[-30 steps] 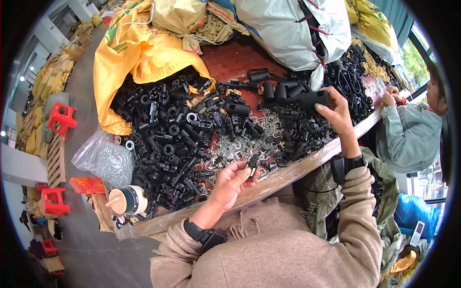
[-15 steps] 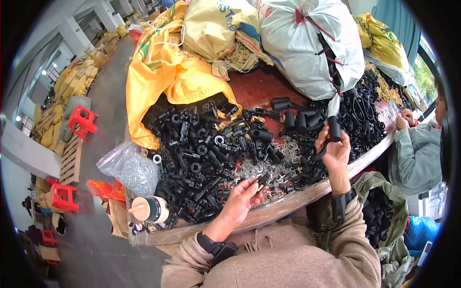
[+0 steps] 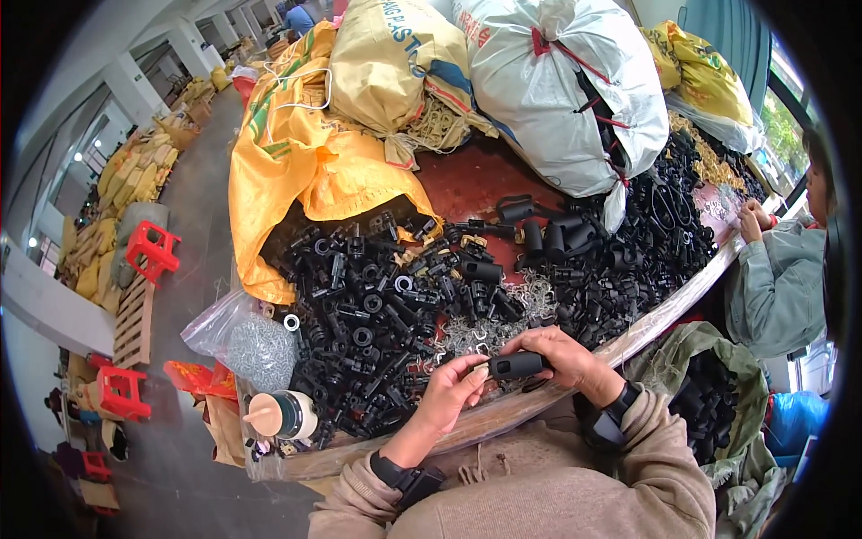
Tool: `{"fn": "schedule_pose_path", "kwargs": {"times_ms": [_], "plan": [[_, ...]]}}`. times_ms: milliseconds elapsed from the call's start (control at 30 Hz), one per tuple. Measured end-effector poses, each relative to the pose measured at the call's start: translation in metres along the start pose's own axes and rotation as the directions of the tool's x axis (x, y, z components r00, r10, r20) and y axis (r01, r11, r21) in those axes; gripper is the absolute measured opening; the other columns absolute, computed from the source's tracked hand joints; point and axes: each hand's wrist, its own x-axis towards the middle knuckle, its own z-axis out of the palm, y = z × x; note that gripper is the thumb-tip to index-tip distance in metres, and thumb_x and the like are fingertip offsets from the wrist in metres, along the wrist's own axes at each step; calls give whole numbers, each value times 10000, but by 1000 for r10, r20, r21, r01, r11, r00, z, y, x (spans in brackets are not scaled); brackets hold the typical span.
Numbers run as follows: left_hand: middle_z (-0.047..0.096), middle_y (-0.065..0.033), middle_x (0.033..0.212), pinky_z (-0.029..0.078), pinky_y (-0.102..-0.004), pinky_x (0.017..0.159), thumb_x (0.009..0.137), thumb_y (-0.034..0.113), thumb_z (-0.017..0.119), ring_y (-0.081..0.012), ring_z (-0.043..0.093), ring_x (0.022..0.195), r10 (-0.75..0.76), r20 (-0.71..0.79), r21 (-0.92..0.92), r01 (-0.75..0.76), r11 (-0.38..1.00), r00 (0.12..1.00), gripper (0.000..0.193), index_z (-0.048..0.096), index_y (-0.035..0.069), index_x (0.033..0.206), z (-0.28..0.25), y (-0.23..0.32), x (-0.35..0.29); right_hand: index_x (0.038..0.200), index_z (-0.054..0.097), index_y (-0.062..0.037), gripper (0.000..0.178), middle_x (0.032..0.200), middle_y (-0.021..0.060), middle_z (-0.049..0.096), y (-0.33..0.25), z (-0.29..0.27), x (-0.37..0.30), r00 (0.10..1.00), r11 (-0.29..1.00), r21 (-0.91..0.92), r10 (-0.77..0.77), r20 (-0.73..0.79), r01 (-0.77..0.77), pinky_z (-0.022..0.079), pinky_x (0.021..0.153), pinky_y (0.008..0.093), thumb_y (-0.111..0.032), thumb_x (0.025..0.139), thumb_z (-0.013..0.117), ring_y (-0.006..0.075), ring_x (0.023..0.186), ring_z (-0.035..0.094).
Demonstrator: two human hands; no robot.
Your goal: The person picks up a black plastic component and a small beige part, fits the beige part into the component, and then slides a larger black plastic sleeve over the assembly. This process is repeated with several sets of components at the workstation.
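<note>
My right hand (image 3: 567, 361) is closed around a black tube-shaped part (image 3: 517, 365) with an oval slot in its side, held level above the table's near edge. At the tube's left end, my left hand (image 3: 446, 392) pinches a small dark piece, mostly hidden by the fingers. Whether that piece is inside the tube or only against its end, I cannot tell. Beyond my hands lie small silvery metal hooks (image 3: 470, 336) in a loose heap. To their left spreads a pile of black plastic parts (image 3: 350, 314). Similar black tubes (image 3: 554, 239) lie farther back.
An open orange sack (image 3: 314, 166) and a large white sack (image 3: 566, 99) stand on the table. A clear bag of metal bits (image 3: 260, 350) and a lidded cup (image 3: 280, 415) sit at the left edge. A co-worker's hands (image 3: 752, 221) are at the far right.
My right hand has come down and left with the tube, from over the far pile to my left hand. The tube has turned from upright to level. The view has shifted slightly.
</note>
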Motion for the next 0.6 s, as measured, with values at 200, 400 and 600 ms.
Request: {"fn": "schedule_pose_path", "kwargs": {"times_ms": [200,400,600], "plan": [[531,-8,724,379,-166,483,780,126,565,-38,446,558,88,-31,311,-74,947,996,264,510,-8,1000,5,4,-4,890,575,29,299,696,61,568,7,-5,-1,1000,1000,7,8,0,-8,330,371,158,-186,826,377,60,433,428],[542,-7,711,413,-170,518,767,113,582,-43,477,570,104,-51,276,-86,957,993,277,511,-14,1002,9,2,0,887,567,3,278,724,33,561,17,0,-5,978,974,-123,-200,-57,192,339,403,159,-190,841,372,43,484,434],[559,-26,747,438,-177,539,766,99,579,-60,510,593,45,20,314,-49,948,999,260,520,-22,988,4,6,-3,888,542,-9,267,748,20,552,21,1,-4,988,984,87,-154,-13,155,345,427,158,-196,855,354,34,501,434]]}}
